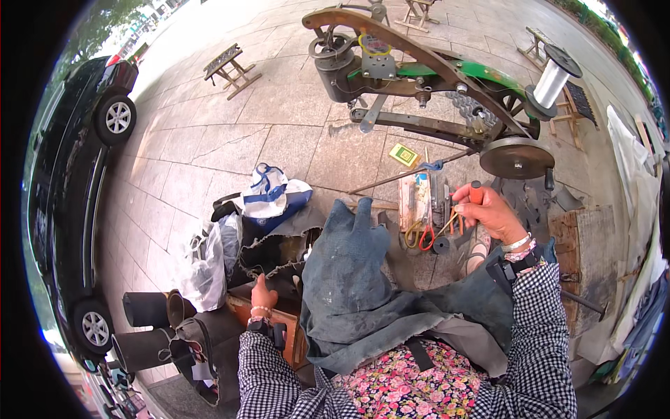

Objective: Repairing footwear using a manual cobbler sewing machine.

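Observation:
My right hand (492, 215) is closed around an awl-like tool (477, 193). Its red-brown handle sticks up past my fingers and a thin brass-coloured shaft slants down toward the scissors. Below that tip lie red-handled scissors (427, 239) and yellow-handled scissors (413, 236), beside a tray of hand tools (412, 199). On the left, my left hand (262, 295) has its fingers closed at the rim of a dark bag (269, 253) with a frayed edge; the fingers are partly hidden. A worn blue-grey apron (345, 279) covers my lap between both hands.
A hand-cranked shoe-patching machine (419, 73) with a flywheel (518, 158) and white thread spool (551, 82) stands ahead. Plastic bags (209, 269) and dark tubes (143, 347) crowd the left, a wooden box (583, 258) the right. Folding stools (230, 66) and a black car (73, 202) are farther off.

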The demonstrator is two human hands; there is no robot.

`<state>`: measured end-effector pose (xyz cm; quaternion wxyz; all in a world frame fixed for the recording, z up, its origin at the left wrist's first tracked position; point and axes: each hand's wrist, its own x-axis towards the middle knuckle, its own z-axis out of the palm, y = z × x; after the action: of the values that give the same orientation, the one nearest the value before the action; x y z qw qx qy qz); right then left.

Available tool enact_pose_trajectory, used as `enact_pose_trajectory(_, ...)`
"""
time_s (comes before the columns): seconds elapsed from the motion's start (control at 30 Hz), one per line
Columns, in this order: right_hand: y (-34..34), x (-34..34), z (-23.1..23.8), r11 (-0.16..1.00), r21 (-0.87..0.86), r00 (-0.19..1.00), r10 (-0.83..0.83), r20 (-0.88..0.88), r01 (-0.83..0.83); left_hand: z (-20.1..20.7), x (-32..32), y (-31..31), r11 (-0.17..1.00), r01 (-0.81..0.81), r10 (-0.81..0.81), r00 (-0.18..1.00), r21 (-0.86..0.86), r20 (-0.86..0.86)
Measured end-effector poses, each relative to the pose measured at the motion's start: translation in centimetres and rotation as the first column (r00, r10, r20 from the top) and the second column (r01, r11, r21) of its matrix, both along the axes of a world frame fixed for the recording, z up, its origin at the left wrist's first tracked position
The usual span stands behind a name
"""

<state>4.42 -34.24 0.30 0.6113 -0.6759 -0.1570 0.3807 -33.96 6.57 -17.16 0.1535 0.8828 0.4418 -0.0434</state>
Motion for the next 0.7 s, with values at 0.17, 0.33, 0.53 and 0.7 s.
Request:
enact_pose_trajectory(0.17, 0.0, 0.5, -0.8, 1.0, 0.009, 1.0, -0.022, -0.009, 0.022, 4.4, 1.8, -0.7, 0.988, 0.156, -0.156, 0.988, 0.023, 0.006)
enact_pose_trajectory(0.33, 0.4, -0.4, -0.4, 0.997, 0.066, 1.0, -0.028, 0.002, 0.028, 13.4, 9.8, -2.2, 0.981, 0.191, -0.187, 0.898, 0.032, 0.399)
enact_pose_trajectory(0.53, 0.7, 0.7, -3.0, 0.999, -0.034, 0.987, -0.009, 0.163, 0.015, 22.7, 24.0, -11.3, 0.79, 0.606, -0.565, 0.664, 0.091, 0.489)
enact_pose_trajectory(0.7, 1.6, 1.8, -2.9, 0.976, -0.213, 0.969, 0.09, 0.228, -0.041, 24.0, 30.6, -16.2, 0.55, 0.793, -0.823, 0.462, 0.261, 0.329)
